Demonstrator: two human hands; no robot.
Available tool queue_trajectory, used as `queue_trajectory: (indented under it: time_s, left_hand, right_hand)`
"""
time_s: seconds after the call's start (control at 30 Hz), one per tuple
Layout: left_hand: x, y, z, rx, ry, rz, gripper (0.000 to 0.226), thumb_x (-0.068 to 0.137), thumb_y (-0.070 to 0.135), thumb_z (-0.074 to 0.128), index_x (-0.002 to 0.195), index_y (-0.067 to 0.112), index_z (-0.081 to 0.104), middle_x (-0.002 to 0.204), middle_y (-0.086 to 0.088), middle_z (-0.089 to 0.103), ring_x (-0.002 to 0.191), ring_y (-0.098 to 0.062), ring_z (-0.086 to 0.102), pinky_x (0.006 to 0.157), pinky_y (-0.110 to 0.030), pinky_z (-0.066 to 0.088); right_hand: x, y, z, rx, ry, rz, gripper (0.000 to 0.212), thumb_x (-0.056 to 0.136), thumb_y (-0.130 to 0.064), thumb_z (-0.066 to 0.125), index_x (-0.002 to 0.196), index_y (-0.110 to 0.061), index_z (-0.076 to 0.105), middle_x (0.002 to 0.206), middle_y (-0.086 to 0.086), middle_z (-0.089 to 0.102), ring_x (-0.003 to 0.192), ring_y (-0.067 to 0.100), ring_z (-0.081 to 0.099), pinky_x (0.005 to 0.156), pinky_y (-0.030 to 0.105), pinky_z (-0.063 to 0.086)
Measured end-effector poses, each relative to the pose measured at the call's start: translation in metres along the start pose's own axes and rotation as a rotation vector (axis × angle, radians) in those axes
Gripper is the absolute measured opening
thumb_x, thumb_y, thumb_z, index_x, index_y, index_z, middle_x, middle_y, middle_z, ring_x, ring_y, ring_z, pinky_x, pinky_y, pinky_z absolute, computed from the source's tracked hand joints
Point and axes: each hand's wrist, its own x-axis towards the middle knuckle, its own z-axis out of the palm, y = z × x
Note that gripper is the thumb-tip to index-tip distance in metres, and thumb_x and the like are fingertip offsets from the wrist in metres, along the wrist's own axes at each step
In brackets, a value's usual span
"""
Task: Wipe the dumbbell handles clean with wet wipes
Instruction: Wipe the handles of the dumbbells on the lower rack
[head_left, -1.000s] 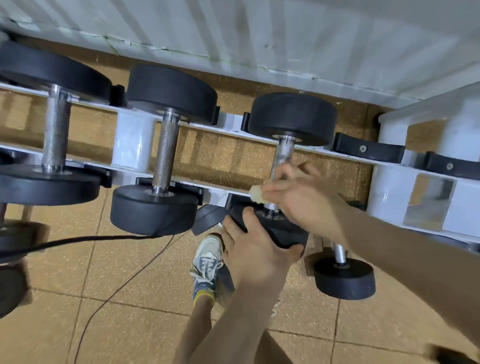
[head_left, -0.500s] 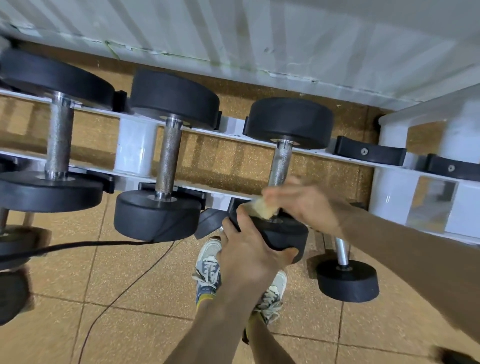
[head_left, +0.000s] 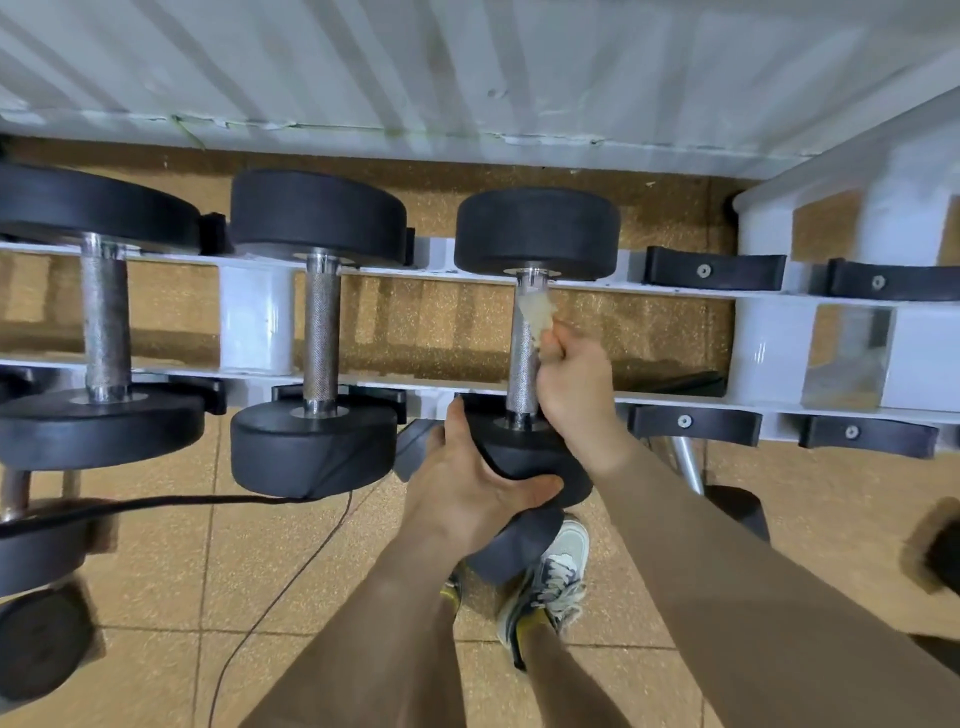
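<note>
Black dumbbell heads, knurled silver handles, white rack, speckled tan floor, pale wipe.

R dumbbell w/ black round heads, lying across white rack rails, knurled steel handle, crumpled off-white wipe against handle's far end, just below far head, mid dumbbell and left dumbbell alongside, handles bare

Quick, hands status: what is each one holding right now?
Left hand: closed, gripping the dumbbell's near head.
Right hand: closed, pinching the wet wipe against the handle.
</note>
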Motion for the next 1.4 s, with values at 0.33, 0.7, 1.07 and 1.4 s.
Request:
queue_trajectory:
  time_s: [0.33, 0.7, 1.07, 1.4]
  left_hand:
    - [-0.003, 0.006, 0.003, -0.006, -0.001, -0.008, 0.129, 0.054, 0.069, 0.078, 0.153, 0.024, 0.008, 0.146, -0.003, 0.037, 0.13, -0.025, 0.045, 0.101, -0.039, 0.043]
    - [-0.011, 0.009, 0.004, -0.05, -0.029, 0.005, 0.132, 0.061, 0.057, 0.082, 0.152, 0.024, -0.008, 0.146, -0.009, 0.033, 0.128, -0.027, 0.046, 0.099, -0.038, 0.046]
    - [-0.04, 0.002, -0.008, -0.051, 0.055, 0.023, 0.081, 0.088, 0.014, 0.056, 0.155, 0.018, 0.011, 0.134, -0.011, 0.055, 0.118, -0.03, 0.056, 0.094, -0.035, 0.047]
    - [-0.201, 0.102, -0.09, -1.221, -0.061, -0.001, 0.04, 0.091, 0.045, 0.056, 0.102, 0.009, 0.067, 0.09, -0.01, 0.073, 0.082, -0.023, 0.07, 0.077, -0.036, 0.055]
  right_hand:
    - [-0.017, 0.0, -0.029, -0.848, -0.436, -0.069, 0.016, 0.092, -0.023, 0.056, 0.103, -0.011, 0.059, 0.091, 0.004, 0.056, 0.098, 0.029, 0.054, 0.081, 0.037, 0.047]
    - [-0.023, -0.018, -0.015, -0.567, -0.414, -0.149, 0.017, 0.087, -0.017, 0.066, 0.1, -0.018, 0.076, 0.102, 0.004, 0.072, 0.095, 0.022, 0.066, 0.089, 0.032, 0.052]
    - [-0.028, -0.009, -0.062, -0.787, -0.478, -0.077, 0.015, 0.089, -0.013, 0.054, 0.087, -0.012, 0.069, 0.088, 0.006, 0.066, 0.086, 0.022, 0.065, 0.07, 0.03, 0.051]
    - [-0.18, -0.134, -0.171, 0.834, -0.416, 0.343, 0.007, 0.09, -0.011, 0.063, 0.087, -0.008, 0.068, 0.065, 0.003, 0.058, 0.053, 0.008, 0.045, 0.051, 0.017, 0.041]
